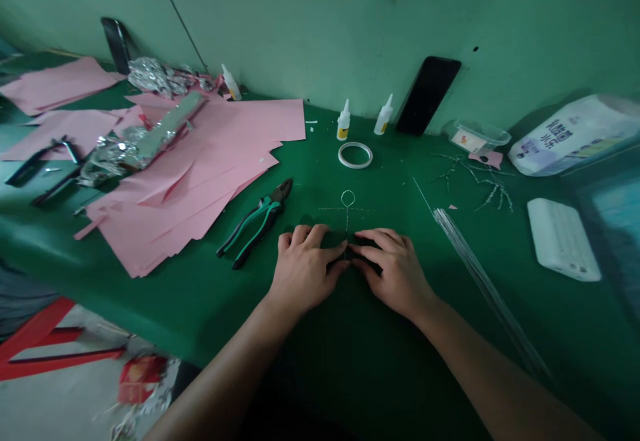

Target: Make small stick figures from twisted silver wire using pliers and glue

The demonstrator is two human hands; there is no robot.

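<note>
Left hand [306, 270], right hand [393, 274] closed on wire figure [347, 218].

From my remote view, the left hand [305, 271] and right hand [395, 274] cover the lower end of the thin wire figure [347, 211]. A dark object [367, 254] shows only in slivers beneath the fingers, so I cannot tell what it is. The pink paper sheets [50, 84] run off the left edge. The white plastic bag [575, 134] meets the right edge, its small print too blurred for me to read, and the teal panel [613, 228] below it is blurred and cut off.
</note>
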